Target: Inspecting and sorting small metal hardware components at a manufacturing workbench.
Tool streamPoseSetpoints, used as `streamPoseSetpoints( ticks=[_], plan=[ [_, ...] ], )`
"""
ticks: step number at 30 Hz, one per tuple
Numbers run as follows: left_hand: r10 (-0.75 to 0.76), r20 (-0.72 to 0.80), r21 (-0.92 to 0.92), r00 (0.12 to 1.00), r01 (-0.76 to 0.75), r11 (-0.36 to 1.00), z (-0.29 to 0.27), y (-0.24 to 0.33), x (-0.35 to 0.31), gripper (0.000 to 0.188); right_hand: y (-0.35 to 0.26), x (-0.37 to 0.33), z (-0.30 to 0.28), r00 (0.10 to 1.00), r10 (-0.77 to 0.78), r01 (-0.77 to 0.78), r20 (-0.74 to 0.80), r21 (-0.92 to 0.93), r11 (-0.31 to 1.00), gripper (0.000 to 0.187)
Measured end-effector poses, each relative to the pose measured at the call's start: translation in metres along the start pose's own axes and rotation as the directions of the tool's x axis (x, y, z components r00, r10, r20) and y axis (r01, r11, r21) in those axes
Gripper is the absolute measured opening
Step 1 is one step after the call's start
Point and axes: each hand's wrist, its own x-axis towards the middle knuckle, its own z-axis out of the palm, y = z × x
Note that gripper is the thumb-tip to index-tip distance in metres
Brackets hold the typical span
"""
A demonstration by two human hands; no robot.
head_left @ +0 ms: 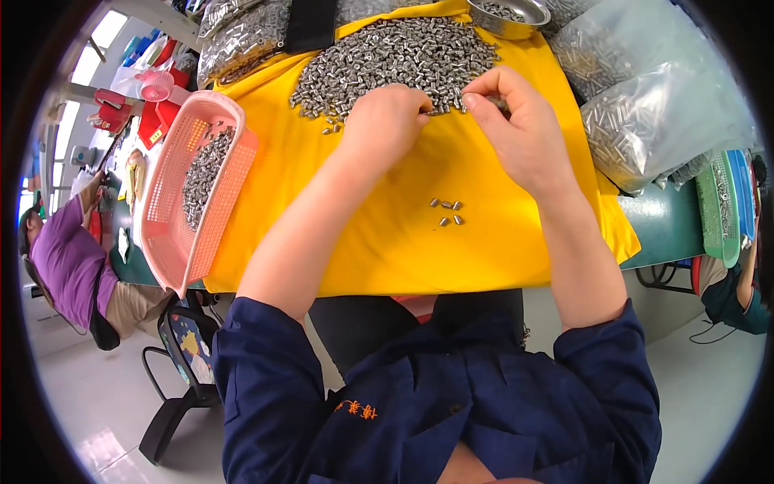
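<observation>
where metal pieces (pixel 395 60) heap — left hand (pixel 385 121) at edge, right hand (pixel 524 133) beside

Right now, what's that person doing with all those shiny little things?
A person has both bare hands at the near edge of a big pile of small metal pieces on a yellow cloth. The left hand is curled and the right hand has its thumb and finger close together; I can't tell for sure what either holds. A few loose pieces lie apart, nearer the person. To the left, a pink basket has more pieces in it.
</observation>
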Motion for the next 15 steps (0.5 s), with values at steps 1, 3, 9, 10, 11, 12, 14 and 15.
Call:
streamPoseSetpoints(
  ticks=[1,3,9,10,11,12,14,15],
  plan=[
    [-0.005,0.020,0.017,1.000,0.005,1.000,-0.002,0.002,0.002,0.013,0.001,0.000,0.000,1.000,0.001,-0.001,-0.003,0.001,1.000,0.007],
    [-0.010,0.041,0.036,0.999,0.008,0.999,-0.004,0.004,0.003,0.013,0.002,0.000,0.000,1.000,-0.013,0.013,0.003,0.016,1.000,0.007],
    [-0.115,0.180,-0.200,0.977,0.150,0.968,-0.022,0.020,-0.005,0.014,0.002,-0.001,-0.003,0.998,-0.003,0.004,0.064,-0.024,1.000,0.007],
    [-0.117,0.180,-0.194,0.977,0.151,0.969,-0.023,0.019,-0.011,0.014,0.001,-0.001,-0.001,0.998,-0.005,0.006,0.063,-0.019,1.000,0.007],
    [-0.179,0.219,-0.579,0.959,0.275,0.767,-0.022,0.017,-0.016,0.013,0.000,-0.001,0.001,0.998,-0.008,0.011,0.068,-0.041,0.999,0.007],
    [-0.217,0.280,-0.845,0.935,0.347,0.407,-0.020,0.014,-0.020,0.012,-0.001,-0.002,0.002,0.997,-0.010,0.014,0.074,-0.064,0.998,0.007],
    [-0.175,0.282,-0.913,0.943,0.320,0.255,-0.018,0.011,-0.024,0.013,-0.002,-0.003,0.001,0.995,0.005,0.003,0.095,-0.085,0.996,0.007],
    [-0.169,0.261,-0.942,0.950,0.289,0.172,-0.016,0.010,-0.026,0.012,-0.003,-0.003,0.001,0.993,0.021,-0.009,0.113,-0.107,0.994,0.007]
  ],
)
